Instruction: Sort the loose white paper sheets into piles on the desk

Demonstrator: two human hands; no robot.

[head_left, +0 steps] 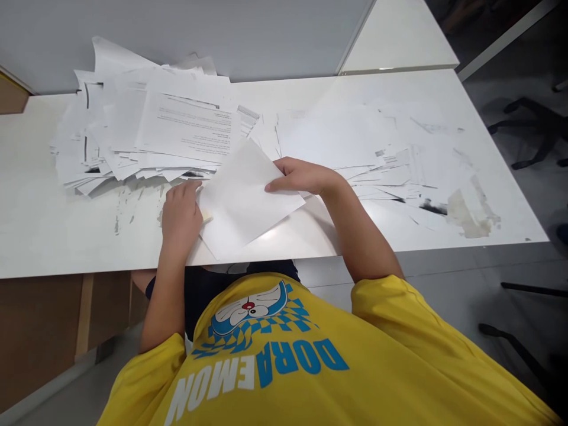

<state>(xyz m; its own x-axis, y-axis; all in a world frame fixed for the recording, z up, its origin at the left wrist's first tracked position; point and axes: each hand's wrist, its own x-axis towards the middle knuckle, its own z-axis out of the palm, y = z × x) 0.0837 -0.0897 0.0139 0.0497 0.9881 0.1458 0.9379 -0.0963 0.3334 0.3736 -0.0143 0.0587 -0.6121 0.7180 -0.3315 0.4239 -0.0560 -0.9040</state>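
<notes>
A white sheet of paper [252, 195] lies at a slant near the table's front edge, its right corner lifted a little off the tabletop. My right hand [302, 176] grips its upper right side, thumb on top and the other fingers mostly hidden beneath. At the sheet's left edge is my left hand [181, 213], fingers curled and closed. A small pale yellow piece [206, 216] sticks out from its thumb side, over the paper's edge; its kind cannot be made out.
A tall, untidy pile of printed papers [186, 124] stands at the back left against a grey panel [199, 35]. Lower, spread-out papers [337, 136] cover the right side of the white table [39, 231]. Brownish stains mark the tabletop. Chair legs [532, 130] stand on the floor at right.
</notes>
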